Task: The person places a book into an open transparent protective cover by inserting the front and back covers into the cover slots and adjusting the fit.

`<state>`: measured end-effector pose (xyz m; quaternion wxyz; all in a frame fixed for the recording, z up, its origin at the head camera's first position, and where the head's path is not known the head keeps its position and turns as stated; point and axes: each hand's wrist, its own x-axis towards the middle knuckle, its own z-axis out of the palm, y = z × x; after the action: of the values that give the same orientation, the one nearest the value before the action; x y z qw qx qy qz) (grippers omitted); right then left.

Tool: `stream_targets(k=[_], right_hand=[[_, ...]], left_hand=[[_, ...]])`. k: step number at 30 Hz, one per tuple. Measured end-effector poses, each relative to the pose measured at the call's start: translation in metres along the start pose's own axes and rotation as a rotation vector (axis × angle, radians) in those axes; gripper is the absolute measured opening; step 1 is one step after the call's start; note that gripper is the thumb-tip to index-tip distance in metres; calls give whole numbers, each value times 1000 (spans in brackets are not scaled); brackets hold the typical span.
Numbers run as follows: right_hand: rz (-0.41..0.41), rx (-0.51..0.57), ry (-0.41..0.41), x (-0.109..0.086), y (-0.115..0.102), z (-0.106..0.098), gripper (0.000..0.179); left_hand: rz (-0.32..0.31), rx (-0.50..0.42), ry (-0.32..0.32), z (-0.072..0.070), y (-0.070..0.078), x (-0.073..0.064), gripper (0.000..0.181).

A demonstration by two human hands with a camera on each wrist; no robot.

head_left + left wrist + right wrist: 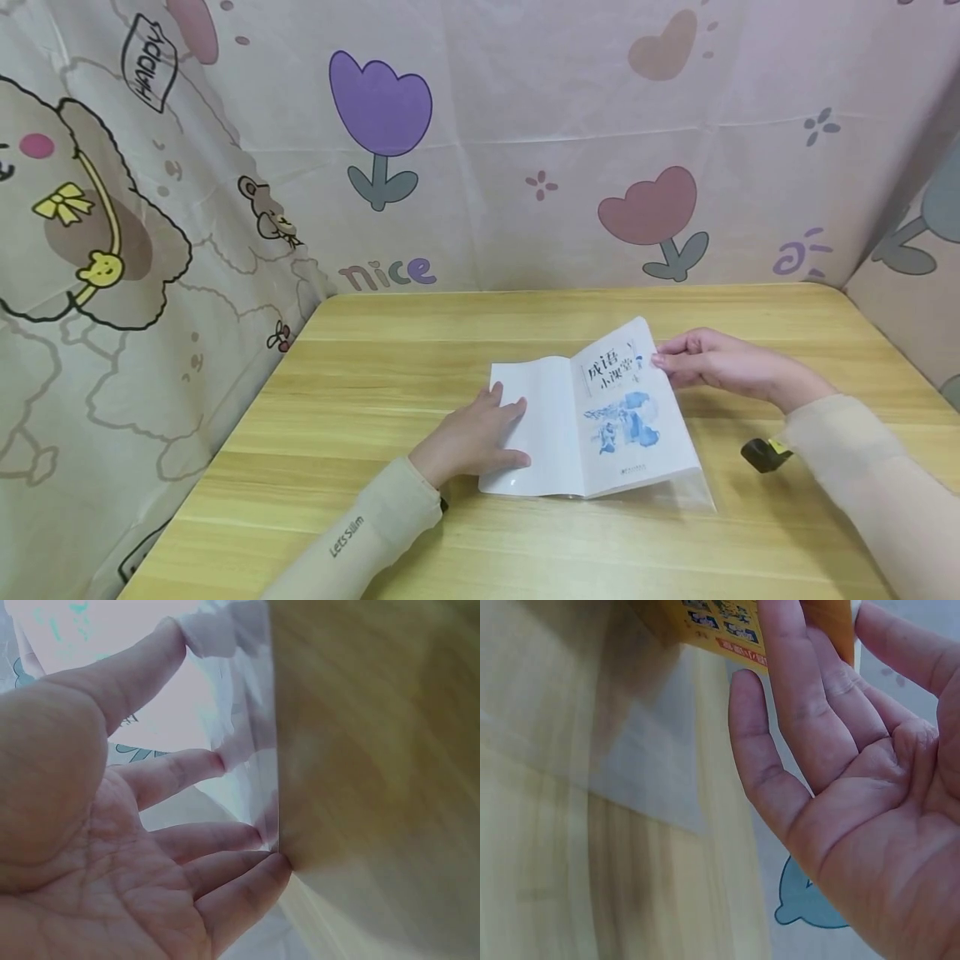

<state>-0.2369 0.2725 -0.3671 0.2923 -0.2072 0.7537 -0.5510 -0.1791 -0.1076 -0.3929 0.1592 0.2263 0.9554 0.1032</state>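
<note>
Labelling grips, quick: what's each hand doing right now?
Left hand: open, spread, touching the left side of the book.
Right hand: closed, holding the book by its right edge.

Book (581, 425), 1 copy, open, at your 1 o'clock: blank white panel (543, 425) toward 9 o'clock; white face with black characters (611, 367) and blue illustration (633, 421) toward 3 o'clock, tilted up; orange printed underside (720, 630); clear plastic cover (693, 493) projecting toward 4 o'clock.

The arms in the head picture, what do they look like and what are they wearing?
The left hand and right hand wear no gloves. The left sleeve and right sleeve are long and pale cream. Dark lettering starting with "Let's" runs along the left one. A black-and-yellow thing shows beside the right one.
</note>
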Motion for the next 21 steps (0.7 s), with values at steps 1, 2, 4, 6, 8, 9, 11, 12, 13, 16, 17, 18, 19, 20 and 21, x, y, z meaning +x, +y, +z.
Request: stream_targets(k=[1,2,4,6,8,9,11,12,13,16,17,18,19,20,21], right_hand=[[-5,-9,6,1,-1,1,50],[-10,-18,12,2,-2,2,50],[-18,-34,21,4,-5,4,49],[-26,-50,29,5,-8,6,48],[-28,-70,40,6,-13,8,48],[-29,-80,46,7,-15,9,47],[-25,-105,63,8,-19,11,47],[-21,-116,71,9,-20,12,47],[-18,-125,78,10,-22,13,47],[-8,-130,97,13,-25,15,45],[-7,-130,103,14,-26,17,45],[-8,-124,107,15,-27,18,45],[-10,-121,111,16,-28,19,44],[-12,-119,115,17,-29,20,44],[-15,-118,121,18,-31,21,44]], left_hand=[[-1,-2,-1,0,0,0,82],[-1,-4,-2,0,0,0,82],[0,-4,-1,0,0,0,82],[2,-4,1,0,0,0,82],[5,-4,4,0,0,0,81],[6,-4,5,0,0,0,81],[8,-4,6,0,0,0,81],[8,-4,7,0,0,0,81],[9,-3,8,0,0,0,81],[11,1,7,1,-1,1,81],[11,2,7,1,-1,1,81],[11,2,7,1,-1,1,81],[12,3,7,1,-1,1,81],[13,3,7,1,-1,1,82],[13,4,8,1,-1,1,82]])
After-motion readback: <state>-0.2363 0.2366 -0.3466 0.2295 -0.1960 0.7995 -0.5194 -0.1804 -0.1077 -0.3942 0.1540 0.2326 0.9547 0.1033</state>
